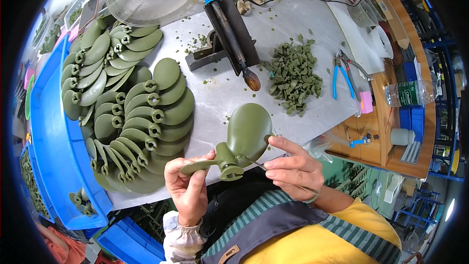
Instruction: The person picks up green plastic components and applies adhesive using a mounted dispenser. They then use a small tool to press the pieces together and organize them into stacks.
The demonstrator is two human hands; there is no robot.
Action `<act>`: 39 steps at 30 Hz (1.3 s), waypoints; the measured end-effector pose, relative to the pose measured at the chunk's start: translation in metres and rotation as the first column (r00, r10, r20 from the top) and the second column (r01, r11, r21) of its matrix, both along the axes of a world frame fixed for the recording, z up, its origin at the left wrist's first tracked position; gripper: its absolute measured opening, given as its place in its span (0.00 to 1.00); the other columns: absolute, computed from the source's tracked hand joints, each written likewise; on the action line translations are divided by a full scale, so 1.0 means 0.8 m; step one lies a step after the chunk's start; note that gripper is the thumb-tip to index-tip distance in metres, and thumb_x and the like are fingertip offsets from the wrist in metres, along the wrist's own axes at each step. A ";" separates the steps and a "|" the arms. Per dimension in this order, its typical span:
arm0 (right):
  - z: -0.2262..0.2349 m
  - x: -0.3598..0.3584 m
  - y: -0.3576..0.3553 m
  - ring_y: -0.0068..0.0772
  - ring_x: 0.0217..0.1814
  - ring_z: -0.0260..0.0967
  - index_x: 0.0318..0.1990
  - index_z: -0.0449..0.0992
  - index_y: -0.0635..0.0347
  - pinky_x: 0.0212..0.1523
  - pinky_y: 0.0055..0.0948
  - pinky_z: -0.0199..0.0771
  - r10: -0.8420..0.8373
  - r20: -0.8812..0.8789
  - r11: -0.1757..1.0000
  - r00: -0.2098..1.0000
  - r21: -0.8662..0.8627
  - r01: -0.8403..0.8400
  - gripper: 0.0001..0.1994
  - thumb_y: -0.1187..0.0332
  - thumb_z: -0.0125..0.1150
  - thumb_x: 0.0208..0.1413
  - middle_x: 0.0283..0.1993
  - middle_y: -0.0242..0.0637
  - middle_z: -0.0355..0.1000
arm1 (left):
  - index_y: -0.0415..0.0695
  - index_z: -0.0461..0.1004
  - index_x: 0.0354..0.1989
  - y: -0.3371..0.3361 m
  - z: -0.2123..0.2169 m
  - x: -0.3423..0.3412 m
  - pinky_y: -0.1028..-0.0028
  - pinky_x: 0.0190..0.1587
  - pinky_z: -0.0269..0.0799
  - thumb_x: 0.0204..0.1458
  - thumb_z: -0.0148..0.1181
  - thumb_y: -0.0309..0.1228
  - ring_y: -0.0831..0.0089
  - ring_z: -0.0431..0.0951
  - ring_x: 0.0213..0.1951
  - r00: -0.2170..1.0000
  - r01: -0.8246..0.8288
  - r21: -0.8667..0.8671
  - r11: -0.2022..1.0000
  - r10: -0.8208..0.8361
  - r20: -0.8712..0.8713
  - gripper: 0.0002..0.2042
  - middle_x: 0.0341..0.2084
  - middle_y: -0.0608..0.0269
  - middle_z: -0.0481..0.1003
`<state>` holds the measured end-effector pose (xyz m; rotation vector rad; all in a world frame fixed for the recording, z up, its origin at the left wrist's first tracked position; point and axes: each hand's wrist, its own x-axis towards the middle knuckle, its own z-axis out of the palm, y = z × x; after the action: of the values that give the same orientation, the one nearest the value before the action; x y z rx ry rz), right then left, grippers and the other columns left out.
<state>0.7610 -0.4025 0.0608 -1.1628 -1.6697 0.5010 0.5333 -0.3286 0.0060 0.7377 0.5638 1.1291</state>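
Note:
A dark green plastic propeller (pixel 249 129) with broad rounded blades is held up near the table's front edge. My left hand (pixel 188 188) pinches one of its blades between thumb and fingers. In my right hand (pixel 296 168) is a thin, pointed metal tool (pixel 255 163), gripped like a pen. Its tip meets the propeller beside the hub, where a blade joins it. My right index fingertip also lies at the edge of the upright blade. The tool's rear end is largely hidden by my fingers.
Many stacked green propellers (pixel 168 112) cover the table's left, beside a blue tray (pixel 63 132). Ahead, a blue-handled soldering iron (pixel 229 34) rests in a dark metal stand (pixel 244 19). Green scraps (pixel 293 76) are heaped right of it, near blue-handled pliers (pixel 336 76). A plastic bottle (pixel 410 93) lies farther right.

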 end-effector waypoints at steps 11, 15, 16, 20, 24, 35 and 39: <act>-0.009 0.000 -0.004 0.60 0.65 0.67 0.47 0.80 0.65 0.66 0.54 0.63 -0.011 0.003 1.000 1.000 -0.019 0.011 0.16 0.80 0.68 0.49 0.50 0.46 0.76 | 0.45 0.62 0.55 0.001 0.001 0.002 0.62 0.61 0.70 0.58 0.53 0.16 0.61 0.76 0.53 1.000 0.006 -0.008 1.000 -0.005 0.009 0.18 0.45 0.56 0.74; 0.000 0.000 -0.002 0.59 0.64 0.68 0.46 0.80 0.66 0.67 0.54 0.62 0.011 -0.027 0.999 1.000 -0.046 -0.012 0.14 0.81 0.66 0.51 0.50 0.46 0.77 | 0.45 0.62 0.55 0.002 0.000 0.003 0.61 0.62 0.70 0.58 0.54 0.16 0.63 0.76 0.53 1.000 0.009 -0.029 1.000 -0.008 0.023 0.18 0.45 0.56 0.75; 0.001 0.000 -0.002 0.58 0.64 0.68 0.46 0.79 0.67 0.67 0.54 0.62 0.044 -0.078 0.996 0.996 -0.077 -0.050 0.14 0.82 0.66 0.51 0.49 0.47 0.77 | 0.45 0.62 0.55 0.001 0.000 0.002 0.61 0.62 0.70 0.58 0.54 0.16 0.63 0.76 0.53 1.000 0.008 -0.029 1.000 -0.007 0.022 0.18 0.45 0.56 0.75; -0.012 -0.005 -0.006 0.48 0.52 0.75 0.44 0.78 0.68 0.64 0.50 0.67 -0.136 -0.656 0.981 0.742 -0.195 0.007 0.08 0.74 0.54 0.64 0.43 0.47 0.77 | 0.42 0.61 0.61 0.005 0.011 -0.005 0.61 0.58 0.74 0.59 0.54 0.19 0.64 0.76 0.53 0.998 -0.020 -0.186 0.982 0.009 -0.058 0.21 0.49 0.56 0.75; -0.010 0.015 -0.008 0.39 0.43 0.74 0.44 0.77 0.67 0.54 0.45 0.74 -0.260 -0.746 0.965 0.613 -0.190 0.179 0.13 0.71 0.45 0.70 0.37 0.42 0.75 | 0.37 0.59 0.66 0.014 0.033 -0.008 0.64 0.53 0.79 0.59 0.54 0.22 0.64 0.78 0.51 0.971 0.009 -0.317 0.948 -0.084 -0.223 0.25 0.52 0.51 0.74; -0.024 0.058 0.015 0.48 0.45 0.66 0.36 0.75 0.59 0.51 0.44 0.67 -0.190 0.602 0.901 0.776 -0.207 0.381 0.08 0.79 0.62 0.47 0.33 0.39 0.68 | 0.35 0.63 0.64 0.011 0.051 -0.023 0.66 0.49 0.80 0.57 0.58 0.23 0.66 0.78 0.49 0.948 0.100 -0.402 0.910 -0.209 -0.238 0.25 0.51 0.54 0.74; -0.024 0.070 0.028 0.45 0.46 0.65 0.36 0.73 0.60 0.50 0.41 0.64 -0.108 0.683 0.916 0.723 -0.214 0.339 0.07 0.78 0.60 0.48 0.36 0.39 0.66 | 0.35 0.65 0.62 0.011 0.069 -0.063 0.73 0.58 0.67 0.55 0.60 0.19 0.71 0.73 0.54 0.896 0.133 -0.291 0.947 -0.241 -0.374 0.24 0.53 0.56 0.73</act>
<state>0.8172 -0.3798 0.0419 -1.9382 -2.0386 0.2069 0.4833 -0.3201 0.0614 0.7841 0.9514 0.7018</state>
